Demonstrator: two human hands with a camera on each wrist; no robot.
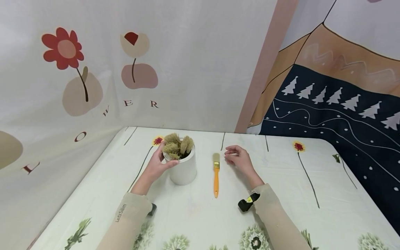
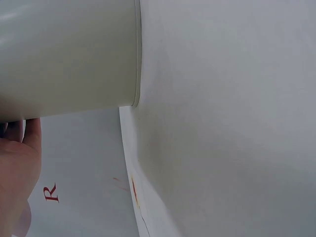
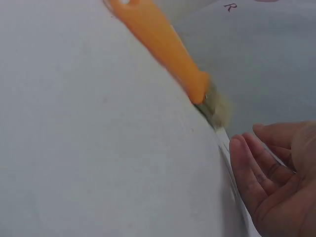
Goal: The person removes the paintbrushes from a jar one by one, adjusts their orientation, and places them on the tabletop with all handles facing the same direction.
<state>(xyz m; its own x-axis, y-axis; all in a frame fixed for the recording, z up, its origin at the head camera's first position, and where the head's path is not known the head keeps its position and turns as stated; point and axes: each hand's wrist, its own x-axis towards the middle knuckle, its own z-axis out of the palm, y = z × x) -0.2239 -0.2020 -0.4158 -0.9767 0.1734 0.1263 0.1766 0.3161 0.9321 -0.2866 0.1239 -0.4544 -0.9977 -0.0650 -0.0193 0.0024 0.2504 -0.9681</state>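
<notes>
A white cylindrical pot (image 1: 183,172) stands on the table with fuzzy olive-brown plant tufts (image 1: 175,146) poking out of its top. My left hand (image 1: 156,166) grips the pot near the rim, thumb across the front and fingers round the left and far side. In the left wrist view the pot's smooth wall (image 2: 74,54) fills the upper left, and part of the hand (image 2: 19,168) shows below it. Right of the pot lies a paintbrush (image 1: 216,176), orange handle toward me and pale bristles away. Beside the bristles, my right hand (image 1: 240,159) hovers with loosely bent fingers, holding nothing.
A white cloth (image 1: 193,215) printed with flowers and stems covers the table. Behind it hangs a pale curtain (image 1: 200,69) with flower prints and letters; a dark panel with white trees (image 1: 339,97) hangs at the right. Black devices (image 1: 249,202) sit at both wrists.
</notes>
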